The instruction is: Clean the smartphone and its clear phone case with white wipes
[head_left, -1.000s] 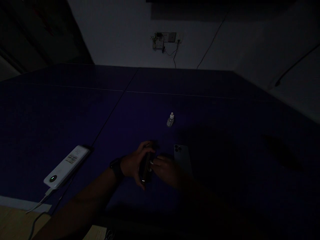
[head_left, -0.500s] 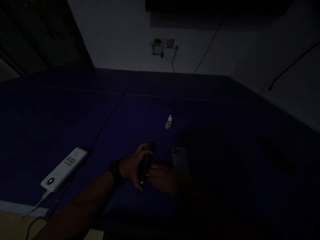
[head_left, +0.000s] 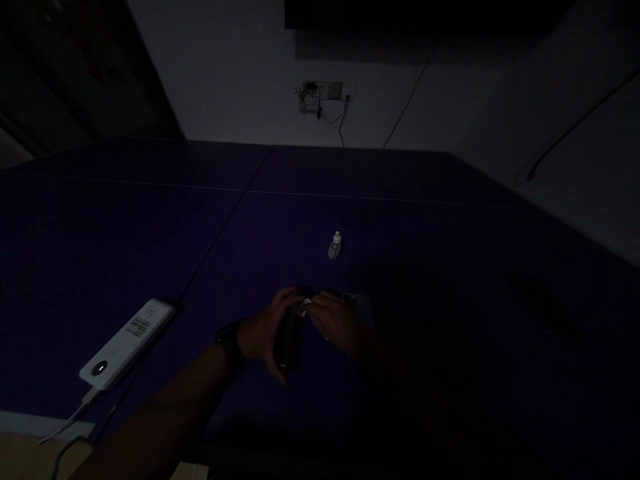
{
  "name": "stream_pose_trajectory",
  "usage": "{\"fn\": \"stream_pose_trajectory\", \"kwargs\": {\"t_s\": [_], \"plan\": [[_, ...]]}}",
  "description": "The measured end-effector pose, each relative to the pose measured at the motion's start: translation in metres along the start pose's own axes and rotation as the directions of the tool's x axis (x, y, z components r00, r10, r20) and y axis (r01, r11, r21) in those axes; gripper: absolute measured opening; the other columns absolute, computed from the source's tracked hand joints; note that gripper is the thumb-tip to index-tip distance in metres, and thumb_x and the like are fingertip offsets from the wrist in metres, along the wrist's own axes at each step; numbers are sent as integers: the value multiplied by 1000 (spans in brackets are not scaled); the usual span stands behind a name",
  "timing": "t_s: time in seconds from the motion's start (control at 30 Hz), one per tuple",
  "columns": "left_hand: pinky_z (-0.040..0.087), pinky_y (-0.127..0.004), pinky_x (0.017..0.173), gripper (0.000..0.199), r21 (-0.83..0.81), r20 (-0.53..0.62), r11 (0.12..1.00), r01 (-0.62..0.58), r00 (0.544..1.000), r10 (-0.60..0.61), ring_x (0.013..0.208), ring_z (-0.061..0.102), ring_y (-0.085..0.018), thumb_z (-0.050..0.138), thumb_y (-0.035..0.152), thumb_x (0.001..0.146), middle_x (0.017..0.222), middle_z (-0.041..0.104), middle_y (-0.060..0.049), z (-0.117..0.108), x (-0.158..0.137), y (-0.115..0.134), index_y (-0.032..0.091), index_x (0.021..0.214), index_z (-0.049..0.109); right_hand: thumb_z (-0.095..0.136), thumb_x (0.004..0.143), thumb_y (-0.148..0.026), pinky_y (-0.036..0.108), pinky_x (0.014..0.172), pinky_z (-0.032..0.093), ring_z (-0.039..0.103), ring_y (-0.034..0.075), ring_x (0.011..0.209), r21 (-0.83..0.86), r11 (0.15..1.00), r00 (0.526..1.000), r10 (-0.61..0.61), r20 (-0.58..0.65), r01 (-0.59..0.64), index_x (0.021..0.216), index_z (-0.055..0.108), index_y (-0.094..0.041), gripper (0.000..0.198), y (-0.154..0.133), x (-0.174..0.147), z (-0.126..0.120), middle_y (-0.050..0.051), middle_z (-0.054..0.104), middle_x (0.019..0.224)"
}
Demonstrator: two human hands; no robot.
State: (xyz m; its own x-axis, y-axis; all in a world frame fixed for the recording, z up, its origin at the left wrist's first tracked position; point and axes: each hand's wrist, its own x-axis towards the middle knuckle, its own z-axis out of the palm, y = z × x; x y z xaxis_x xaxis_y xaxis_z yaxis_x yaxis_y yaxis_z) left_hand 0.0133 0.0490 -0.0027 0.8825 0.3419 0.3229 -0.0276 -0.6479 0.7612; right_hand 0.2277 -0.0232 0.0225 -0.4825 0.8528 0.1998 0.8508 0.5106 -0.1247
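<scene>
My left hand (head_left: 265, 333), with a dark watch on its wrist, grips a dark slim rectangular object (head_left: 287, 337) by its two ends, thumb at the near end and fingers at the far end. The object stands on its long edge; the dim light hides what kind it is. My right hand (head_left: 336, 321) pinches a small white wad (head_left: 305, 307), like tissue or cotton, against the far part of that object. Partly behind my right hand lies a pale phone (head_left: 364, 308) with several camera lenses. Beyond both hands stands a small dropper bottle (head_left: 335, 248) with a white cap.
A white power bank (head_left: 127, 343) with a plugged-in white cable (head_left: 75, 417) lies at the left of the dark blue table (head_left: 280, 220). A faint dark object (head_left: 545, 303) rests at the right. Wall sockets (head_left: 327, 91) with cords are at the back.
My right hand has slid away from me along the dark object, from its near part to its far part, and the white wad shows more. My left hand keeps its grip.
</scene>
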Motion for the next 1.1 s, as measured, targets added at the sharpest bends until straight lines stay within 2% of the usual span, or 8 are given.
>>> {"fn": "stream_pose_trajectory", "kwargs": {"t_s": [0.13,0.27,0.47,0.7,0.93,1.1], "plan": [[31,-65,115,157,-10,10,1000,-2,1000,2,141,30,-49,94,69,24,151,23,-22,0,0,-1,24,154,18,55,97,-8,33,91,52,65,21,97,-29,999,999,-30,33,31,101,71,-14,18,5,14,5,9,72,103],[31,-66,115,157,-8,3,1000,-12,1000,12,140,31,-49,93,70,24,151,24,-22,-1,0,-3,25,154,18,52,97,-7,34,95,50,65,21,100,-49,996,995,-69,71,72,101,72,-12,21,-2,16,10,10,72,106],[34,-67,113,156,30,0,999,-44,999,45,141,29,-50,92,73,24,149,28,-22,0,1,-6,26,153,19,55,96,-10,31,81,54,66,20,87,-52,991,983,-117,139,125,86,72,-16,21,-21,-1,8,6,71,89],[34,-65,114,153,8,3,1000,-5,1000,5,140,31,-48,92,73,25,150,25,-22,-1,1,-2,25,152,21,49,98,-7,37,89,52,65,24,98,-84,996,993,-26,119,36,104,70,-11,22,-2,13,7,12,71,103],[33,-66,114,153,24,-12,999,-40,999,40,140,30,-49,92,71,24,148,27,-21,0,1,-2,26,152,22,56,96,-11,30,81,53,65,19,89,-57,989,977,-122,173,133,91,71,-17,17,-16,0,11,5,71,93],[35,-64,114,153,11,-1,1000,-22,1000,22,140,31,-48,93,71,25,150,24,-21,0,0,-2,26,152,21,52,96,-6,36,88,53,65,23,98,-91,993,988,-57,145,71,105,71,-12,22,-7,10,5,12,71,106]]}}
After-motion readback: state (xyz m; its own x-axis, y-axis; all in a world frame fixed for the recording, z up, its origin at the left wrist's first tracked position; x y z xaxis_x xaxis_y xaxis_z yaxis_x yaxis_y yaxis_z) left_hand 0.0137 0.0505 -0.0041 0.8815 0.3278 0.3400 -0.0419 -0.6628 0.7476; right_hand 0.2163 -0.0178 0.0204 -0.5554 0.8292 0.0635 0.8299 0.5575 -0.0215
